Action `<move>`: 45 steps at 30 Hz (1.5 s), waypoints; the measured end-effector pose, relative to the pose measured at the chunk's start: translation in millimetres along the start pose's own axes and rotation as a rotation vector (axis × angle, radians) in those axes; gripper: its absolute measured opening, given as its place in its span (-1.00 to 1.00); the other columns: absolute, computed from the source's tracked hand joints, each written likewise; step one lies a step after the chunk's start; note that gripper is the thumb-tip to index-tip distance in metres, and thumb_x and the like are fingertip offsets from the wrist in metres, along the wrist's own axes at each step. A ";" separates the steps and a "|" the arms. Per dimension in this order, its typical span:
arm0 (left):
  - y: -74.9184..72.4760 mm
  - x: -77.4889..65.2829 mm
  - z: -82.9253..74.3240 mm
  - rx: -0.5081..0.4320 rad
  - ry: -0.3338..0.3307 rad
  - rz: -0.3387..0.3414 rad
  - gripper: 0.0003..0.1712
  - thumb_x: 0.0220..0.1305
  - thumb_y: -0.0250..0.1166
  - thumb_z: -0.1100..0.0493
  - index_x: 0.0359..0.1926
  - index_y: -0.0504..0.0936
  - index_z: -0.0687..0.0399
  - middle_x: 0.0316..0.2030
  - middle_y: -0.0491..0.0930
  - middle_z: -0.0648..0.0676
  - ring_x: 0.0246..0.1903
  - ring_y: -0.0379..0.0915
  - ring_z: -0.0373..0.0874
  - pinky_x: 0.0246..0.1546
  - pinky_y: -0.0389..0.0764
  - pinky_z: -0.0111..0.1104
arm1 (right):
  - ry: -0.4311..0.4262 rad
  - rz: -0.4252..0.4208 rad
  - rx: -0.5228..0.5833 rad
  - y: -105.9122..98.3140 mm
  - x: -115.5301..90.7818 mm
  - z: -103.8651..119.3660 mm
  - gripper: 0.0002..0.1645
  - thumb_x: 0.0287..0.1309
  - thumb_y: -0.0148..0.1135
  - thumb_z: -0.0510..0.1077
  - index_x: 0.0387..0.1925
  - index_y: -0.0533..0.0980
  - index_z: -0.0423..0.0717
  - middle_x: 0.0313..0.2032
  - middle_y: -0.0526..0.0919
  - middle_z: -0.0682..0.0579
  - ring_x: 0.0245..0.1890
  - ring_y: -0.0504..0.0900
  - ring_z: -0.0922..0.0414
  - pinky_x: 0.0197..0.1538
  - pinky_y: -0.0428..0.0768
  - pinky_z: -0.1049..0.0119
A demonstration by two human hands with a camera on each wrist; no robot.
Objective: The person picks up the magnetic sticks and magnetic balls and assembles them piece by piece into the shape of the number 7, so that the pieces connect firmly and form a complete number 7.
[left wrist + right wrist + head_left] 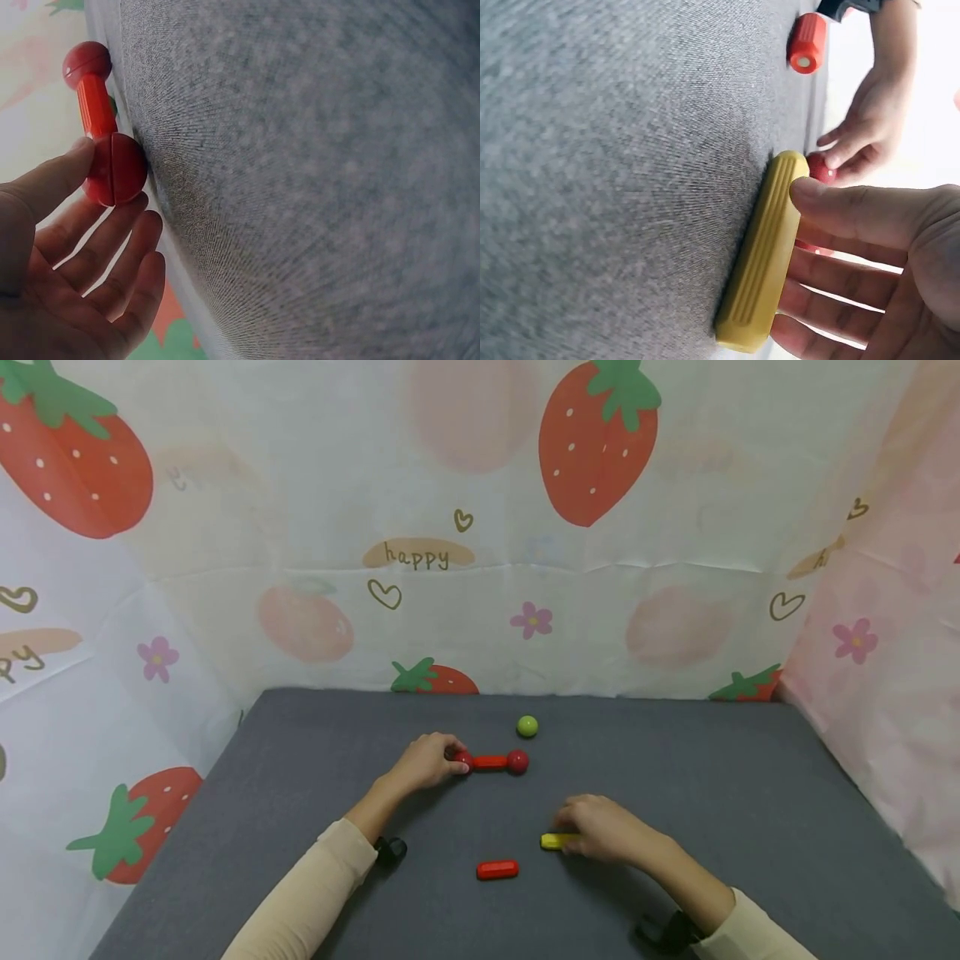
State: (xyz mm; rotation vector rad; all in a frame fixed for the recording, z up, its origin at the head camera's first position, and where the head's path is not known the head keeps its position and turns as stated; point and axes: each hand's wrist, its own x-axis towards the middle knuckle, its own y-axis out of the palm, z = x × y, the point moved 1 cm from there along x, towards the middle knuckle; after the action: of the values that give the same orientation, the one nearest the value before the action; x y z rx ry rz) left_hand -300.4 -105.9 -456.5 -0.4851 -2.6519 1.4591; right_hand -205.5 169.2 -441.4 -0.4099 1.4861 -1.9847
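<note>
My left hand (427, 762) pinches a red ball (118, 171) between thumb and fingertips. That ball sits at one end of an orange-red ridged rod (491, 763). A second red ball (517, 762) caps the rod's other end, so the piece looks like a small dumbbell lying level on the table. Nearer the front, my right hand (603, 828) holds a yellow ridged rod (759, 255), thumb on one side near its end and fingers on the other. The rod lies along the grey cloth, partly covered by the hand in the head view.
A loose red rod (497, 870) lies in front, between the two forearms. Behind the dumbbell piece rests a green ball (527, 727). The grey table (675, 760) ends at a strawberry-printed curtain (480, 635) at the back and sides. Black straps (390, 852) ring both wrists.
</note>
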 end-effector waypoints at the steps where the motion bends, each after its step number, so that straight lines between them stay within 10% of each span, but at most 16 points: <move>1: 0.3 -0.3 0.1 0.000 0.002 0.000 -0.63 0.21 0.39 0.07 0.01 0.67 0.10 -0.12 0.70 0.06 -0.09 0.57 -0.06 0.10 0.51 -0.11 | 0.002 0.000 0.005 0.1 -0.2 -0.4 -0.79 0.02 0.44 -0.17 -0.24 0.68 -0.08 -0.29 0.66 0.09 -0.26 0.61 0.14 -0.15 0.58 0.19; 45: -0.2 -0.2 0.1 0.008 0.022 0.008 -0.63 0.23 0.38 0.07 0.02 0.66 0.13 -0.10 0.69 0.08 -0.09 0.57 -0.05 0.07 0.53 -0.12 | -0.044 -0.049 0.025 9.1 1.0 -2.0 -0.85 0.03 0.41 -0.28 -0.30 0.69 -0.09 -0.38 0.64 0.11 -0.37 0.59 0.22 -0.25 0.58 0.30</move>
State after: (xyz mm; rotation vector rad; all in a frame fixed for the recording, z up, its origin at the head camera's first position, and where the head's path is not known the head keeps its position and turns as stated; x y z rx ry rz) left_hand -300.3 -106.1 -456.3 -0.5085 -2.6299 1.4572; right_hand -204.8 168.4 -450.7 -0.4803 1.4360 -2.0169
